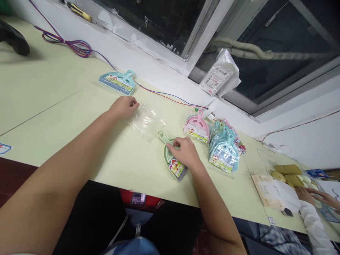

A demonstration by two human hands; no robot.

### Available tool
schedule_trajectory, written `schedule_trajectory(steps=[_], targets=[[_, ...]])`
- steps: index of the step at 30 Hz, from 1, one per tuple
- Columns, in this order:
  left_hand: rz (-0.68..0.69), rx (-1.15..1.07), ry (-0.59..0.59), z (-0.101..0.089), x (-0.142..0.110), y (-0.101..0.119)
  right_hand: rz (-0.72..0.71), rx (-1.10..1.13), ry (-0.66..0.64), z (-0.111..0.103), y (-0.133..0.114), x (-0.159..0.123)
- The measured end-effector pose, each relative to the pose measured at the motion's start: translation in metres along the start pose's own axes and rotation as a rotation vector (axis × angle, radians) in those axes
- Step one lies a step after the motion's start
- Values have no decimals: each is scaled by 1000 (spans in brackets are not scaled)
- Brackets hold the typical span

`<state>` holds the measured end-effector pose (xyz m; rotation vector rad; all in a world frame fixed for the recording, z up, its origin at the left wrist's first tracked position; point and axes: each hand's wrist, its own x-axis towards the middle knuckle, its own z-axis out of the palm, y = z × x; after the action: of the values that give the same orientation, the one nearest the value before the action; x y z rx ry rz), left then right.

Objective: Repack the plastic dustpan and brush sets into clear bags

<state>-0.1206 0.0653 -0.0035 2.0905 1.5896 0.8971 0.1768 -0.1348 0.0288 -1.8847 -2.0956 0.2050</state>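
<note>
My left hand [124,107] is closed in a pinch at the upper left corner of a clear plastic bag [148,122], which lies flat and crinkled on the table. My right hand [184,151] grips a light green dustpan and brush set [175,167] near the base of its handle. Its handle points up and to the left, and a colourful label covers the lower part. Beyond my left hand lies a blue dustpan set [118,81] in clear wrapping. To the right of my right hand are a pink dustpan set [197,126] and a pile of blue-green wrapped sets [224,150].
Bundled red and blue wire [79,47] runs along the wall. A yellow-handled screwdriver [79,11] and a plastic-wrapped white box [219,74] rest on the window ledge. At far right, a co-worker's hands [318,196] are near yellow packages [288,169] and a paper bag [267,191].
</note>
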Motion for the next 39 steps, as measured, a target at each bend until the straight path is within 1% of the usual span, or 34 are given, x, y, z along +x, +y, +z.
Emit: schedule_trajectory(steps=[2,4,5,7,9,11,12,13,15,17,19,20,22,25,30,32,36,39], targets=[[7,85,74,-7,2,-5,1,-11,21,0,4,2],[62,141,165,-10,2,-2,6,-19,28,1,8,3],[104,146,203,-9,-1,4,10,-18,24,2,9,4],[203,103,209,-3,-10,24,19,-5,3,5,11,5],[349,35,112,8,-24,49,16,16,-12,7,12,6],[492,-38,-47,23,-40,73,-14,40,-17,8,11,7],[542,-57,-112,30,-47,83,-35,51,-19,8,11,8],[595,-60,-180,37,-53,90,-58,61,-24,8,11,8],[667,-50,-260,49,-62,97,-89,77,-22,4,12,9],[699,-24,-306,56,-65,96,-71,69,10,-3,16,9],[704,-2,-343,60,-64,91,-2,22,22,-10,25,7],[703,5,-357,62,-63,89,41,-9,-1,-14,30,6],[705,10,-366,63,-60,85,107,-51,-88,-19,40,5],[708,30,-356,66,-59,84,143,-31,-190,-20,49,4],[698,50,-352,68,-59,84,225,31,-251,-19,50,8],[694,45,-356,69,-59,84,239,38,-262,-19,52,10],[697,46,-357,68,-59,83,209,80,-278,-21,55,12],[704,51,-358,67,-58,82,216,143,-249,-20,56,12]])
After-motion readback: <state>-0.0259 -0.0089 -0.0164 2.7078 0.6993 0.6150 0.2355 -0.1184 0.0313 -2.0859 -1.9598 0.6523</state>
